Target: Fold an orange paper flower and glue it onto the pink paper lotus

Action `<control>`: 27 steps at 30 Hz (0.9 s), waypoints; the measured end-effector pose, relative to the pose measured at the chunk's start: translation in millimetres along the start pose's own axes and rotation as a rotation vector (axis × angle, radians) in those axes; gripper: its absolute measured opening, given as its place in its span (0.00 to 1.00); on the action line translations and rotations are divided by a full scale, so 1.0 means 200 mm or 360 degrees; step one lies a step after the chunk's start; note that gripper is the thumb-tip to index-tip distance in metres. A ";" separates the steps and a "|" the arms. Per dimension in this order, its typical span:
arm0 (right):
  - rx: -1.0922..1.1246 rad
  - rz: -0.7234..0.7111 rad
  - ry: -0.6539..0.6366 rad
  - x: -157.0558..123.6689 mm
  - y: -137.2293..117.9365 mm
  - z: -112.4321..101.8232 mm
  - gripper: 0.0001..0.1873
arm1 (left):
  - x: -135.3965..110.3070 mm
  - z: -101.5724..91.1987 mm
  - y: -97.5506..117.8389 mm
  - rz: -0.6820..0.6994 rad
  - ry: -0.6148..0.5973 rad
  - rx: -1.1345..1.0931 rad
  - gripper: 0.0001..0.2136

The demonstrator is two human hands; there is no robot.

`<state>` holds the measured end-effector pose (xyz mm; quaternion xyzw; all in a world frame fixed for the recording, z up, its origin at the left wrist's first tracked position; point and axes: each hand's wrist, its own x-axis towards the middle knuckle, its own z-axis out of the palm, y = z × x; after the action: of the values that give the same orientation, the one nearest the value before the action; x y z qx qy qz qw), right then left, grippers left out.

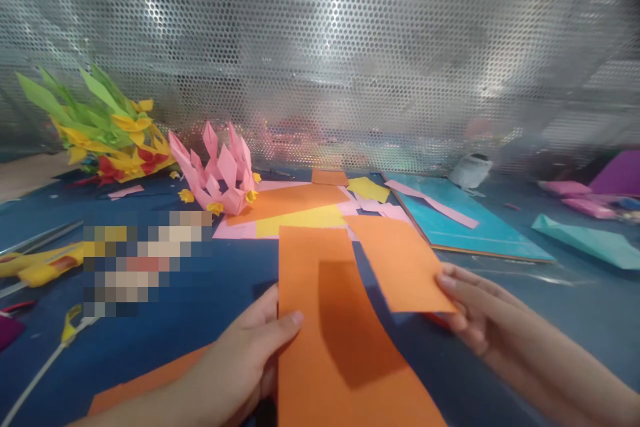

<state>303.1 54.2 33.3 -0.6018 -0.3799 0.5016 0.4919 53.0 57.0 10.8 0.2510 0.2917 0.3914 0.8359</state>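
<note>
My left hand (255,347) grips the left edge of a long orange paper strip (305,373), thumb on top and fingers behind. The strip runs down past the bottom of the view, and a dark shadow falls across it. Pinched in my right hand (480,310) is a smaller orange paper piece (400,263), held up to the right of the strip and apart from its lower part. Something red shows beneath that hand, mostly hidden, and I cannot make out what it is. Under my left forearm lies another orange sheet (150,380).
Pink, yellow and orange papers (295,203) lie behind my hands. A blue board (465,213) carries a pink strip. Folded pink paper (220,167) and a green-yellow paper arrangement (110,130) stand left. A yellow glue gun (50,263) lies near a cord. A perforated metal wall (320,60) closes the back.
</note>
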 end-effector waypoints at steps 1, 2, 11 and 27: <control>0.0041 0.0093 -0.0053 0.00 0.03 0.01 0.19 | 0.00 -0.01 -0.02 -0.0004 -0.0072 0.0006 0.22; 0.0052 0.0147 -0.0118 -0.01 0.05 0.02 0.19 | 0.01 -0.01 -0.03 -0.0014 -0.0134 0.0030 0.22; -0.0260 -0.0093 -0.0525 -0.05 0.17 0.09 0.12 | -0.03 -0.01 -0.04 -0.0004 -0.0369 0.0162 0.23; -0.0437 -0.0409 -0.0712 -0.07 0.15 0.07 0.12 | -0.08 0.07 -0.02 -0.0059 -0.0086 0.0688 0.15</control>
<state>285.3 37.5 7.4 -0.4841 -0.6163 0.4993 0.3694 55.3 38.9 22.6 0.4295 0.3509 0.2974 0.7771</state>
